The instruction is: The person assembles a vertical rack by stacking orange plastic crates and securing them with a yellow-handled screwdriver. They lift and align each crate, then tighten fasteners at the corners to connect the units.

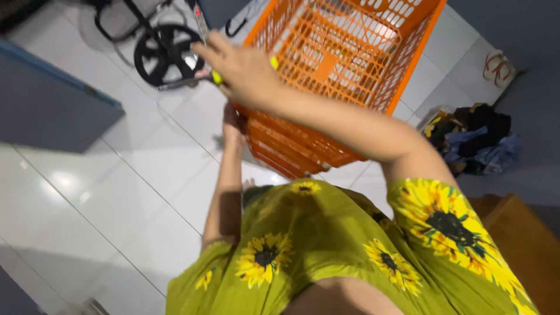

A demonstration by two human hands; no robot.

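One orange slatted plastic basket (pixel 344 64): left hand (pixel 233 125) gripped its lower corner; right hand (pixel 245 70) clasped a yellow-green piece (pixel 216 76) at its rim.

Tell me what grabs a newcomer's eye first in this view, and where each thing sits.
The big orange plastic basket fills the top centre, tipped on the white tiled floor. The right hand stretches across its near corner, gripping a yellow-green handled tool, while the left hand rests against the basket's lower edge. A heap of dark clothes lies at the right, and a black wheel at top left.
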